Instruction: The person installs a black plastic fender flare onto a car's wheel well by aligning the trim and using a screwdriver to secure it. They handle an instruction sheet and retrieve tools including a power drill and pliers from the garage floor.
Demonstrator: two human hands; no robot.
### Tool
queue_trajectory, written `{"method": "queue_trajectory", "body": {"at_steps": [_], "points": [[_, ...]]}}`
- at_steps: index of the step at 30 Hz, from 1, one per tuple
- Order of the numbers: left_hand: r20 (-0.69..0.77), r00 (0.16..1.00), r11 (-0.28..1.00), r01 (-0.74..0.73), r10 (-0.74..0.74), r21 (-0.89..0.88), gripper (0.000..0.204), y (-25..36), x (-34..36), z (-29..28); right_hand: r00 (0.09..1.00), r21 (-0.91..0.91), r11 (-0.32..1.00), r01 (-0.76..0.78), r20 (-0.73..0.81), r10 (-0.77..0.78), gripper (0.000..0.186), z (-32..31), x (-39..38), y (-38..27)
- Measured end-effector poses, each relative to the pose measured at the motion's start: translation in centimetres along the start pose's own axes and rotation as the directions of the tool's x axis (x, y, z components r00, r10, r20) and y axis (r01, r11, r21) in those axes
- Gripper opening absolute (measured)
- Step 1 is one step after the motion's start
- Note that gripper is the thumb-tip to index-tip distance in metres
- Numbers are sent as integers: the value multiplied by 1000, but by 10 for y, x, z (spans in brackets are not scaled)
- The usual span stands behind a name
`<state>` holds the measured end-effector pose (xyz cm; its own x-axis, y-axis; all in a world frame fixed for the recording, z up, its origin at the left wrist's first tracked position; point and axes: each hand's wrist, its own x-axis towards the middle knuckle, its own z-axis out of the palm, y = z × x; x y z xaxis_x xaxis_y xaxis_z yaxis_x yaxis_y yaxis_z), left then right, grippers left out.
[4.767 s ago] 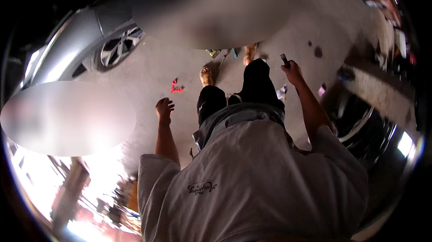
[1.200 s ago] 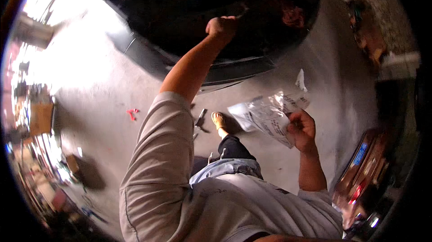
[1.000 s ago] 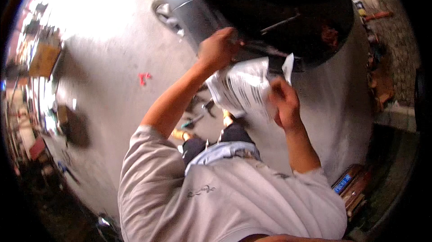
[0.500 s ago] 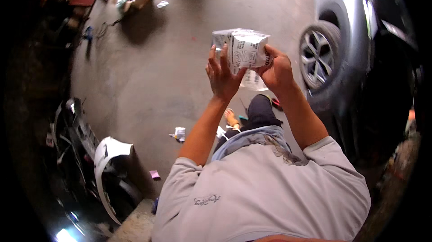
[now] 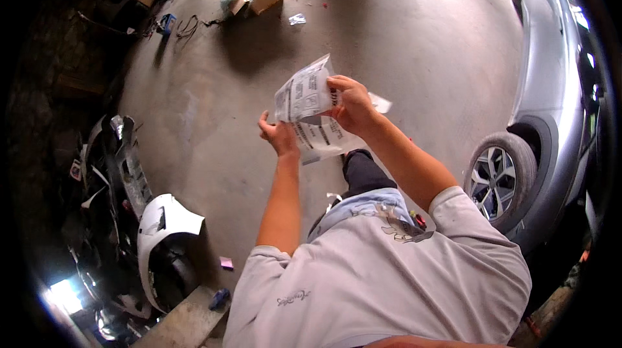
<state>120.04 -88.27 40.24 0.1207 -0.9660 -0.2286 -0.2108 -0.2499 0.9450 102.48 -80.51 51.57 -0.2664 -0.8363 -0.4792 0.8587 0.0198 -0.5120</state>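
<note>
A clear plastic bag (image 5: 306,94) with dark print is held up in front of me, tilted and creased, over the concrete floor. My right hand (image 5: 355,107) pinches its right side, thumb and fingers closed on the film. At the lower left edge, my left hand (image 5: 280,137) grips the bag, with one finger sticking out. A second printed flap (image 5: 321,141) hangs below, between my hands; whether it is part of the same bag I cannot tell. Past my right wrist, a white piece (image 5: 380,102) pokes out, partly hidden by the arm.
A grey car (image 5: 551,82) stands on the right, its front wheel (image 5: 495,179) near my right elbow. To the left lie a white curved car panel (image 5: 167,215) and dark car parts (image 5: 123,160). Opened cardboard boxes (image 5: 265,0) sit far ahead, near a crumpled wrapper (image 5: 297,19).
My view has turned, so the car and boxes sit lower. The bag has tilted, and my left hand has moved from its face to its lower left edge. More of the lower flap shows.
</note>
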Motion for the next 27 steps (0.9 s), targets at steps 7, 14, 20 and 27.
{"method": "queue_trajectory", "body": {"at_steps": [7,14,20,27], "points": [[69,987,836,158,-143,-525,42,22,207,6,987,-463,882,-92,73,141,60,94,183,-25],[-308,935,917,42,-177,-398,23,14,422,18,981,-683,730,18,153,119,58,118,401,-60],[-330,934,990,144,-134,4,28,63,616,64,956,-771,580,-262,-288,48,64,32,626,-118],[-123,923,886,303,-364,-351,47,122,810,139,658,-615,503,-607,-744,-116,41,-51,810,-177]]}}
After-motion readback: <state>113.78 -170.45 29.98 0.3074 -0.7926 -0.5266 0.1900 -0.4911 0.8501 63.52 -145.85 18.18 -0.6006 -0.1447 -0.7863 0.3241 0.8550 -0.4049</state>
